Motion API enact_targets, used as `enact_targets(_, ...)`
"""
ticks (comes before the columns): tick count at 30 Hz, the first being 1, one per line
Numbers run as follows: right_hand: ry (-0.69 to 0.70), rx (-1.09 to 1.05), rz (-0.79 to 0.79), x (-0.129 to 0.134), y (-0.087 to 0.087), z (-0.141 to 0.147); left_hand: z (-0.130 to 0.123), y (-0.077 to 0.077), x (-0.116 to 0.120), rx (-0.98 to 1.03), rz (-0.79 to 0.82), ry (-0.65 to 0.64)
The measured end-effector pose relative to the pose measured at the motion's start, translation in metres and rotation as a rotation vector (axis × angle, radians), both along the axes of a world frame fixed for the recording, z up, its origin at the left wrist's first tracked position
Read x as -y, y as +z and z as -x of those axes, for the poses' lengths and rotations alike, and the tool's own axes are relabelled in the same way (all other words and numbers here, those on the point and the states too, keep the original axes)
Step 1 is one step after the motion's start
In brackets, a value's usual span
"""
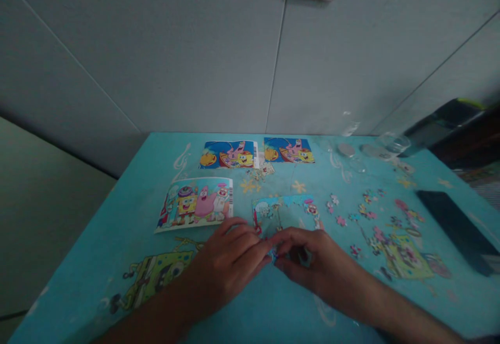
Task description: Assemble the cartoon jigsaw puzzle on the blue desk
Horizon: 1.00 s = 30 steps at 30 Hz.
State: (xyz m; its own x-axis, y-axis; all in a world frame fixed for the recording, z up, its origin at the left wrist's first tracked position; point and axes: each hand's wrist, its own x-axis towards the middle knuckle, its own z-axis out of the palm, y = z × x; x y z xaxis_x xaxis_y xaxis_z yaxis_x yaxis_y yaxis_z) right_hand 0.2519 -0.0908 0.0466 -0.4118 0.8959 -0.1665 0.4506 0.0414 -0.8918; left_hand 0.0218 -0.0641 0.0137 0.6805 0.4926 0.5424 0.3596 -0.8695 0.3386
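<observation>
My right hand [312, 255] pinches a small blue jigsaw puzzle piece [273, 254] between thumb and fingertips. My left hand [234, 255] meets it from the other side, fingers curled together and tips closed at the same piece; its thumb is hidden. Just beyond the hands lies a partly joined jigsaw puzzle [287, 201], its top and side edges linked around a mostly open middle. The hands cover its lower edge. Left of it is a printed picture card [201, 203] with cartoon figures. Loose puzzle pieces [341, 221] are scattered to the right of the puzzle.
At the back lie a blue picture card [228, 155] and a finished-looking blue picture [289, 150], with a few small pieces [267, 168] nearby. Clear containers [394, 143] stand back right. A dark flat object [455, 229] lies at the right. The wall [195, 73] borders the table's far edge.
</observation>
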Motion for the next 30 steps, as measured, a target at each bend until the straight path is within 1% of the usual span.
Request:
enact_targets(4,-0.037,-0.059,-0.018,0.010,-0.008,0.006,0.001,-0.003,0.004,0.055,0.076,-0.098)
enact_targets(6,-0.036,-0.091,-0.014,0.011,-0.012,0.007,0.000,-0.003,0.005,0.055,0.087,-0.120)
enact_targets(10,-0.057,-0.139,0.029,0.012,-0.014,0.006,-0.002,0.002,0.004,0.037,0.030,-0.072)
enact_targets(12,-0.059,-0.135,0.050,0.011,-0.013,0.005,-0.001,0.004,0.003,0.023,0.012,-0.071)
enact_targets(16,-0.039,-0.154,0.087,0.009,-0.009,0.004,0.002,0.004,0.002,-0.012,0.022,-0.072)
enact_targets(24,-0.056,-0.204,0.084,0.007,-0.010,0.003,0.002,0.004,0.000,-0.050,-0.001,-0.032)
enact_targets(30,-0.038,-0.157,0.066,0.005,-0.007,0.003,0.005,0.003,-0.001,-0.047,-0.032,-0.017)
